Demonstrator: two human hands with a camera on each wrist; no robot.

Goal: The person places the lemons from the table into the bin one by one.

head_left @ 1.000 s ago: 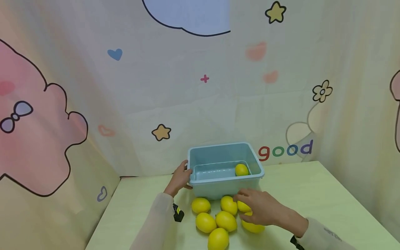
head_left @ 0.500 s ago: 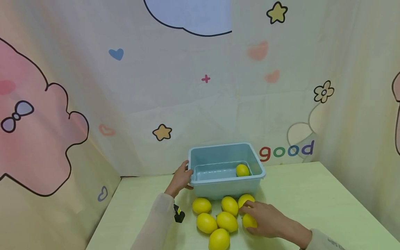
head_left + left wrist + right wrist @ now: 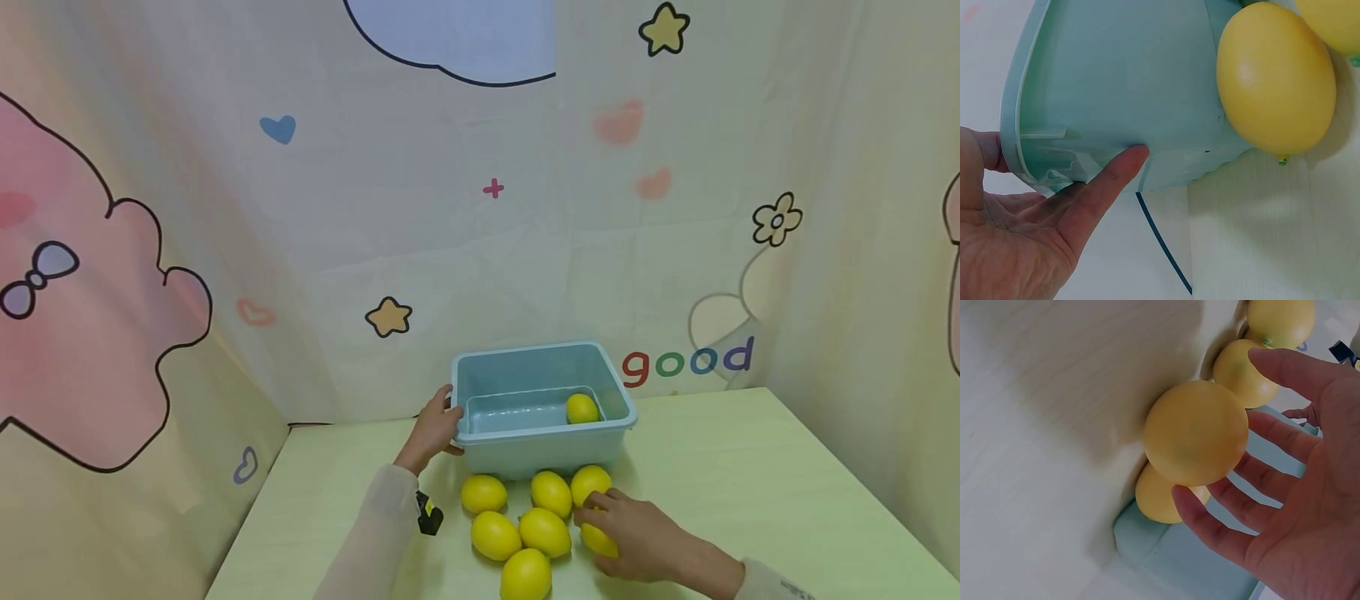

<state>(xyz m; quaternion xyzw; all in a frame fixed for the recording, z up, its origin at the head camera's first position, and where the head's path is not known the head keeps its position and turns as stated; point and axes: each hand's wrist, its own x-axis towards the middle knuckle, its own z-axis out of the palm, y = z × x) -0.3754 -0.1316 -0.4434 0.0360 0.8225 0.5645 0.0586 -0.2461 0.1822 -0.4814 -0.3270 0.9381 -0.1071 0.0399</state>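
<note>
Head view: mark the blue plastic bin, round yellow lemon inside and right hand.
Blue plastic bin (image 3: 543,455), head view: front wall.
Round yellow lemon (image 3: 582,408) inside, head view: visible side.
Right hand (image 3: 639,536), head view: back.

The desk is softly lit; in the right-wrist view, diffuse shadows are cast by lemons toward nine o'clock.

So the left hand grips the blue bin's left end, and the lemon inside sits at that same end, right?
Not quite: the head view shows the lemon inside sitting at the right end. The left hand does grip the blue bin at its left end.
</note>
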